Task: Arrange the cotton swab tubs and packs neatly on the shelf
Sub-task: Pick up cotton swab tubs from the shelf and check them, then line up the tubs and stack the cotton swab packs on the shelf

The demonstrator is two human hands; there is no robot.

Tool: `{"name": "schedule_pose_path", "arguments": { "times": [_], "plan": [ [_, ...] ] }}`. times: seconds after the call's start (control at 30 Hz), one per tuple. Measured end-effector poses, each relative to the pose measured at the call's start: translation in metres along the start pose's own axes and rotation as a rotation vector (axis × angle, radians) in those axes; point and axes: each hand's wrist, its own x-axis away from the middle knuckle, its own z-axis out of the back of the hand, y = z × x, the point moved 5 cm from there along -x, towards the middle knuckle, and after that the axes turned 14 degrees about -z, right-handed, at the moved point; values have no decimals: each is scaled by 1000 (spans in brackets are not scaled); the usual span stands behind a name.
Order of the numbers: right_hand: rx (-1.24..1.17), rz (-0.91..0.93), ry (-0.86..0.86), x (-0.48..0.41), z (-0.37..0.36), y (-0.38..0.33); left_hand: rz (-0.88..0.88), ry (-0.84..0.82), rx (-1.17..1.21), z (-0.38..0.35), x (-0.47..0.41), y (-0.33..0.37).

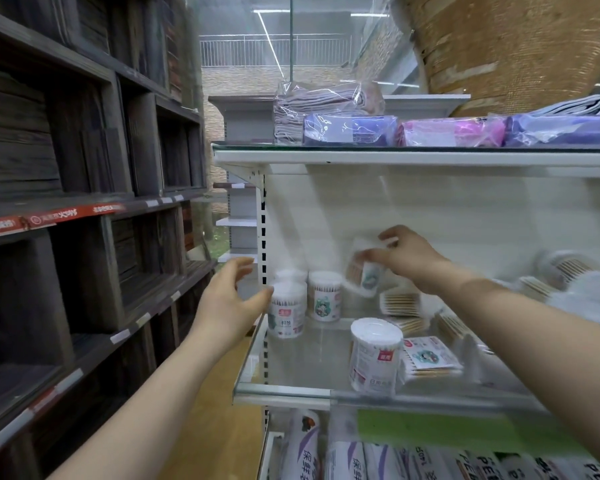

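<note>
Shop aisle, clear glass shelf [291,389]: right hand [407,258] pinches a blurred clear round cotton swab tub [364,273] above the flat swab packs [400,301], left hand [227,299] spread, touching the white-lidded upright tubs [288,308]; next, likely, stand it beside them.

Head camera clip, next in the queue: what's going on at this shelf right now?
A person is tidying cotton swabs on a glass shelf. The right hand holds a tub of swabs tilted in the air above the back row. The left hand is open beside the leftmost upright tub. Another tub stands near the front, next to a flat pack; more packs lie jumbled to the right.
</note>
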Motion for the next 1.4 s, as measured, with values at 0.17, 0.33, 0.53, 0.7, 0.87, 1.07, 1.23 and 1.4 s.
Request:
{"name": "schedule_pose_path", "arguments": {
  "times": [0.17, 0.33, 0.53, 0.7, 0.87, 1.07, 1.23, 1.4],
  "plan": [
    [-168, -20, -330, 45, -11, -38, -93, -109, 166, -15, 0, 52],
    [-103, -26, -446, 70, -28, -48, -66, -185, 246, -31, 9, 70],
    [-75, -42, -543, 77, -30, -42, 67, -209, 405, -31, 17, 50],
    [-30, -33, -481, 60, -32, -38, 37, -200, 350, -29, 16, 44],
    [202, -25, -256, 44, -30, -25, 109, -30, 14, -12, 12, 6],
    [385, -47, -186, 37, -49, -10, 149, -244, -20, -29, 20, -16],
    [343, -100, -224, 32, -61, -1, 116, -351, -52, -38, 15, -16],
    [271, -137, -215, 31, -65, 1, 81, -403, -116, -46, 12, -15]
  ]
}}
